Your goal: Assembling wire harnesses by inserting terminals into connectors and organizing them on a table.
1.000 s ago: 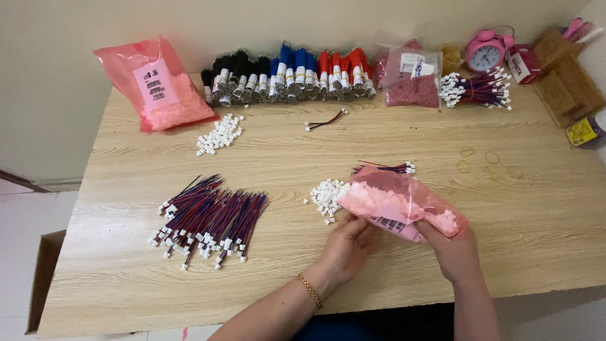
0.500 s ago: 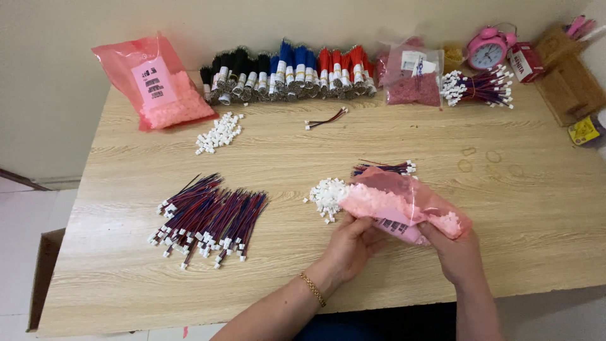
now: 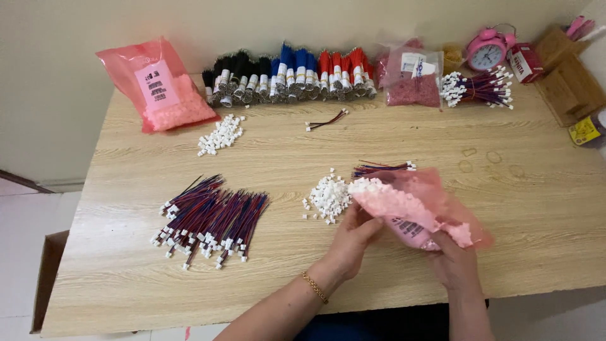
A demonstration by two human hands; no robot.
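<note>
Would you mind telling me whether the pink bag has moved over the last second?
No. The pink bag keeps its place beside the white pile on the table, held in both hands.

Surface (image 3: 189,297): pale wood-grain laminate, matt and smooth. Bag (image 3: 416,205), near right: thin translucent pink plastic, glossy, crinkled, with a paper label. Connectors (image 3: 328,197): white hard plastic. Wires (image 3: 211,218), near left: smooth plastic-coated. Clock (image 3: 486,50), far right: glossy pink.
</note>
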